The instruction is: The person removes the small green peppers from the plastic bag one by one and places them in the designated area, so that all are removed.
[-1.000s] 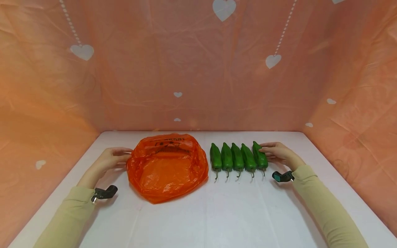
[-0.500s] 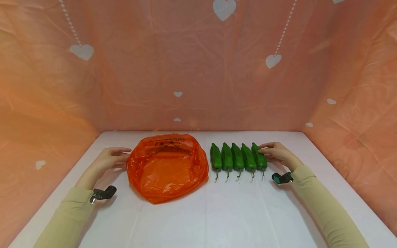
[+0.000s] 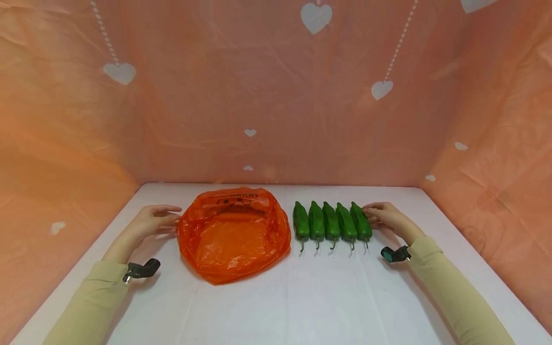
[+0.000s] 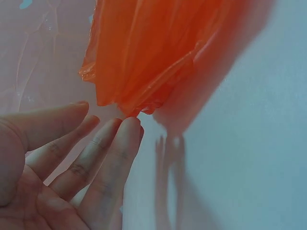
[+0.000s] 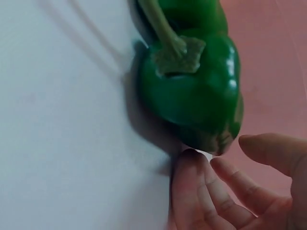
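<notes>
An orange plastic bag (image 3: pixel 230 242) with dark print lies on the table, its mouth spread wide. Left of it is my left hand (image 3: pixel 146 225), fingers loosely extended at the bag's edge. In the left wrist view, the left fingertips (image 4: pixel 129 127) are at the bag's crumpled lower edge; whether they touch it I cannot tell. Several green peppers (image 3: pixel 331 223) lie side by side, stems toward me. My right hand (image 3: pixel 390 220) is beside the rightmost pepper (image 3: pixel 362 224), with thumb and fingers apart in the right wrist view and nothing gripped between them.
A white cloth covers the table (image 3: pixel 284 306). Orange sheeting with white hearts (image 3: pixel 276 96) stands behind and along both sides. Dark wrist cameras (image 3: pixel 144 268) stick out from both sleeves.
The rightmost pepper has moved slightly toward me, level with the row. My right fingers have drawn back from over it to its right side. The left hand stays almost still.
</notes>
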Motion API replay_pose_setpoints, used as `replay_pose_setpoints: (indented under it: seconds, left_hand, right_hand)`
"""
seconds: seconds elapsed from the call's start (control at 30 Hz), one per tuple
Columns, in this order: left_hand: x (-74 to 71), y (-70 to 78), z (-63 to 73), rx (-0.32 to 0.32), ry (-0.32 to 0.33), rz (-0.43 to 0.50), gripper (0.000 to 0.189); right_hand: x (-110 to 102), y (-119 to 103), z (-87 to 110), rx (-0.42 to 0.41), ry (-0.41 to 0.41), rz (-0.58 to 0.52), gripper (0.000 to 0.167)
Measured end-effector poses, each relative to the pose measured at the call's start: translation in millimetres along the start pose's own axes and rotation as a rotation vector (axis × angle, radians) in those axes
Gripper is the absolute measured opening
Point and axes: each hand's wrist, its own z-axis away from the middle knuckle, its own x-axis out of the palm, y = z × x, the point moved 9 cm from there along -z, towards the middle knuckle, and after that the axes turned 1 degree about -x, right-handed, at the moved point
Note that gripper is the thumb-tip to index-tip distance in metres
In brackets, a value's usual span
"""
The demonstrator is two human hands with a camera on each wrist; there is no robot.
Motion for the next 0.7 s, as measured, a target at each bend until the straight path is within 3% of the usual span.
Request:
replay_pose_setpoints:
  seconds: [0.17, 0.3, 0.5, 0.6, 0.7]
  left_hand:
    - [-0.1, -1.1, -0.4, -0.003, -0.001, -0.013, 0.047]
    - [-6.2, 2.5, 0.1, 0.032, 0.015, -0.019, 0.047]
    - [-27.0, 15.2, -1.8, 0.152, 0.123, -0.263, 0.041]
    - [-35.5, 23.1, -3.7, 0.201, 0.191, -0.381, 0.038]
    - [-38.3, 26.9, -8.5, 0.219, 0.215, -0.513, 0.04]
  right_hand:
    - [-4, 1, 2.6, -0.017, -0.004, 0.022, 0.051]
    - [-12, -3, 5.7, -0.043, 0.014, 0.06, 0.052]
    - [-27, -19, 15.0, -0.129, 0.071, 0.218, 0.047]
    - [-33, -28, 21.0, -0.179, 0.103, 0.379, 0.047]
    - [-37, -36, 25.6, -0.217, 0.143, 0.547, 0.047]
